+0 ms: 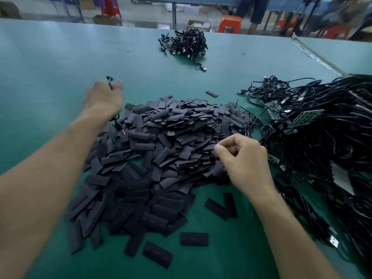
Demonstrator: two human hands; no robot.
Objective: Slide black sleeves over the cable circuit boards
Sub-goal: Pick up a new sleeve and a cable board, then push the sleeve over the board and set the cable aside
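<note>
1. Smooth green counter (50, 67) bears a central heap of flat, matte black sleeves (161, 137).
2. Left hand (104, 97) — far left — pinches a thin black cable (110, 79).
3. Right hand (245, 158) curls at the heap's right edge; grip unclear.
4. Green circuit boards (306, 116) sit in the glossy cable tangle (332, 137), right.

1. The black sleeves (171, 148) look like thin, matt plastic or rubber, dull and flat.
2. The cables (332, 137) have smooth black plastic jackets with a slight gloss.
3. The circuit boards (306, 116) are hard green board, faintly shiny.
4. The USB plug (334, 242) has a bright metal shell.
5. The table (50, 57) has a smooth green top with a soft sheen.
6. The stool (229, 23) is glossy orange-red plastic.
</note>
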